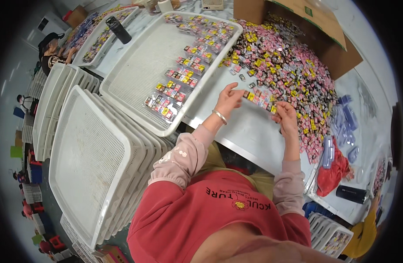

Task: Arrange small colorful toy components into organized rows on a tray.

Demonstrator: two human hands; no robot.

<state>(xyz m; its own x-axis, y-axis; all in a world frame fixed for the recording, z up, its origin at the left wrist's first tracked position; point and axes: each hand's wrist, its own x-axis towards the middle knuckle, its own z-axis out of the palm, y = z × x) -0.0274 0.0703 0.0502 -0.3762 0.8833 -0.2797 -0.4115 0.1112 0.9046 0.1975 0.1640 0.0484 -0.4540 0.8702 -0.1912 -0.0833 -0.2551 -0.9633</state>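
Note:
Above the worktop, between my hands, is a clear plastic strip pack (259, 100) with rows of small square pieces in yellow, pink, black and white. My right hand (286, 117) pinches its right end between thumb and fingers. At its left end, my left hand (228, 101) has its fingers bent against the edge; a bangle is on that wrist. Just beyond my hands spreads a large heap of the same small pieces (293, 74). To the left, a white perforated tray (127, 74) carries several filled packs (182, 76) along its right side.
A cardboard box (346, 57) stands behind the heap. Empty clear packs (344, 118), a red cloth or bag (332, 171) and a black cylinder (352, 193) lie at right. Stacked white trays (92, 162) rise at left. A dark bottle (118, 30) and another person (50, 55) are farther back.

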